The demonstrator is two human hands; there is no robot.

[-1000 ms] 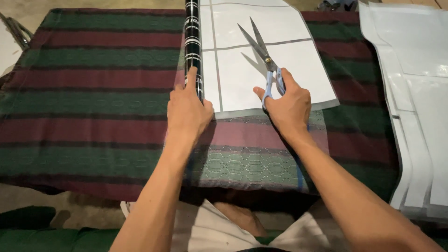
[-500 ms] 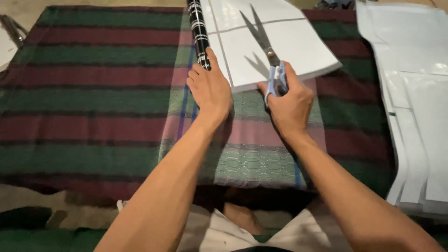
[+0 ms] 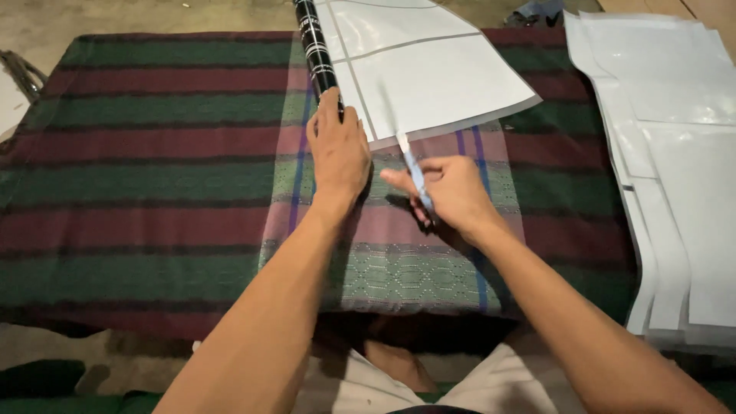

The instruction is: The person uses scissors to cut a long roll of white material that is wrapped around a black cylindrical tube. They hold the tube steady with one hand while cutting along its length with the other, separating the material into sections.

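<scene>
Since a second ago, the scissors point(image 3: 412, 170) have swung down off the white sheet point(image 3: 429, 73): then they lay open across the paper with their blades pointing away from the person, and now they sit low at the sheet's near edge, blades blurred and drawn close together. The left hand point(image 3: 337, 149) has also slid up the black ruler point(image 3: 316, 47), from a spot beside it to the ruler's near end.

The scissors' long axis runs from the near right to the far left, tip touching or just short of the sheet's near edge, handles toward the person. The right hand point(image 3: 452, 192) is the one on them; its fingers point(image 3: 406, 180) are curled tight through and around the light blue handles, so the grip is closed. How far the blades are parted I cannot tell for the blur.

The left hand lies flat, fingers together and stretched out, pressing the ruler's near end and the sheet's left edge against the striped cloth point(image 3: 153, 146) that covers the table. It grasps nothing. The ruler runs straight away from the person along that left edge, just beside the scissors' tip.

To the right, well apart, lies a stack of white cut sheets point(image 3: 675, 153).
</scene>
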